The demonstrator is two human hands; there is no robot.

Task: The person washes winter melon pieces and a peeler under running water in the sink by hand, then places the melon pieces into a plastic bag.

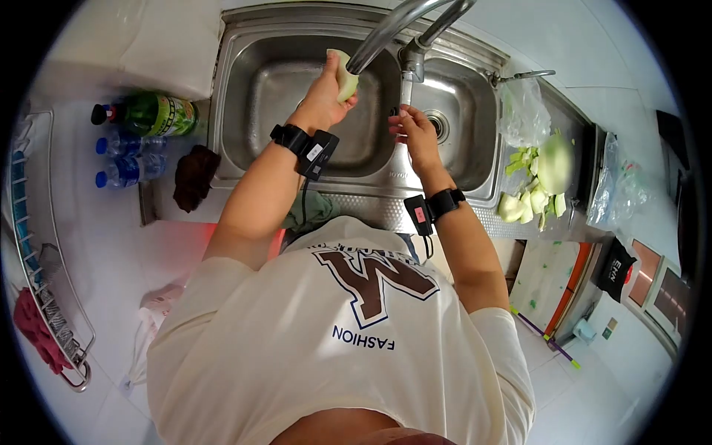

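My left hand (323, 100) is closed around a pale green vegetable piece (344, 76) with a smooth, curved side. It is over the large left sink basin (259, 111), right by the faucet spout (378, 43). Above the divider between the two basins, my right hand (417, 133) has its fingers bent together. A small dark bit shows at those fingertips, but what it belongs to is unclear. The small right basin (463, 96) with its drain lies beside this hand.
Right of the sink are a pale green round vegetable (555, 165), several cut pieces and leaves (523, 206), and clear plastic bags (525, 111). On the left stand a green bottle (159, 115), water bottles (130, 170) and a dark brown cloth-like lump (196, 178). A wire rack (70, 326) is farther left.
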